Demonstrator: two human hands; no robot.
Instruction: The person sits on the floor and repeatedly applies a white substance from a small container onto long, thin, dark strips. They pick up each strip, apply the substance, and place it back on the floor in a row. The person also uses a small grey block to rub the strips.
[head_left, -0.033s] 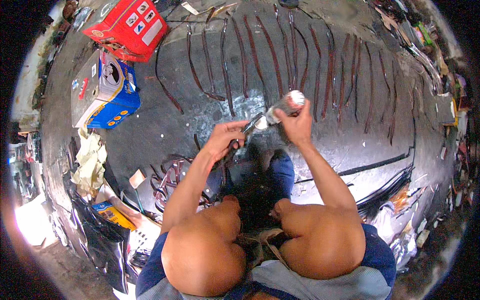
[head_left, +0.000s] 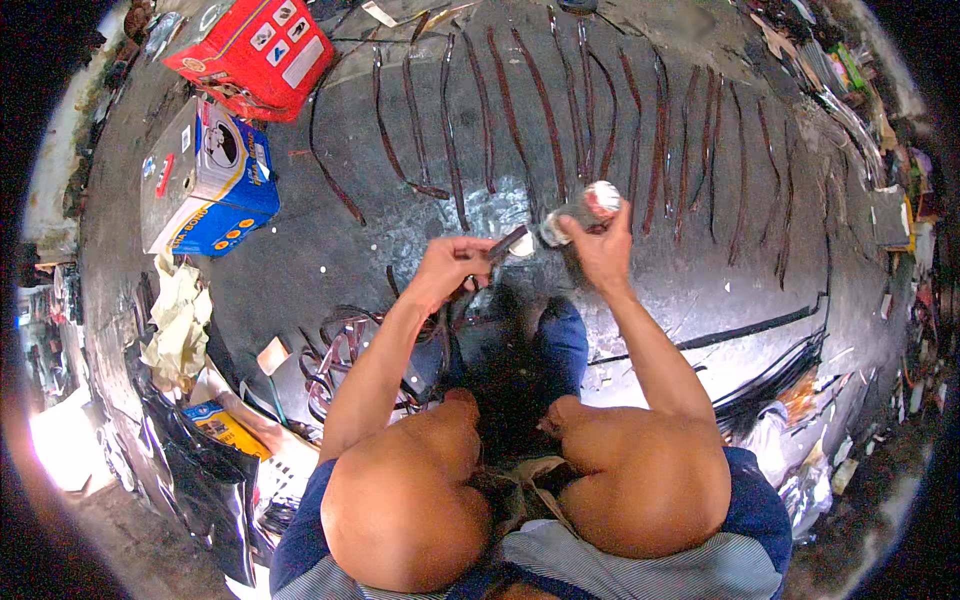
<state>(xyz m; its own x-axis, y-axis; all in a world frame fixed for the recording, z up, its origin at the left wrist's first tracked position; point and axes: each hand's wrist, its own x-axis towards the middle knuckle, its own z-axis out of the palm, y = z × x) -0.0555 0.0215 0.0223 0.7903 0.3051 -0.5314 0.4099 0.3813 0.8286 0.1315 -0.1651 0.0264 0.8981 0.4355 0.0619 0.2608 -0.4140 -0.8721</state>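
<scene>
My left hand (head_left: pixel 447 272) pinches a narrow dark strip (head_left: pixel 508 243), whose free end points up and to the right. My right hand (head_left: pixel 603 258) is wrapped round a small can or bottle (head_left: pixel 602 200) with a white and red end; motion blurs its nearer end. A short gap separates that container from the strip's tip. Below the gap shows a small white round thing (head_left: pixel 522 246), partly covered by the strip. Beyond both hands, several dark brown strips (head_left: pixel 538 90) lie side by side on the grey floor. A tangle of similar strips (head_left: pixel 340 365) lies by my left forearm.
A red box (head_left: pixel 255 60) and a blue and yellow box (head_left: pixel 225 195) stand at the far left. Crumpled cream paper (head_left: pixel 178 335) and black sheeting (head_left: pixel 200 480) lie nearer. Right of my knees is a bundle of black strips (head_left: pixel 770 385) beside clear plastic (head_left: pixel 805 495).
My right hand has shifted slightly right with the container, off the strip's end, which it overlapped before. The strip in my left hand has turned a little, and its tip shows.
</scene>
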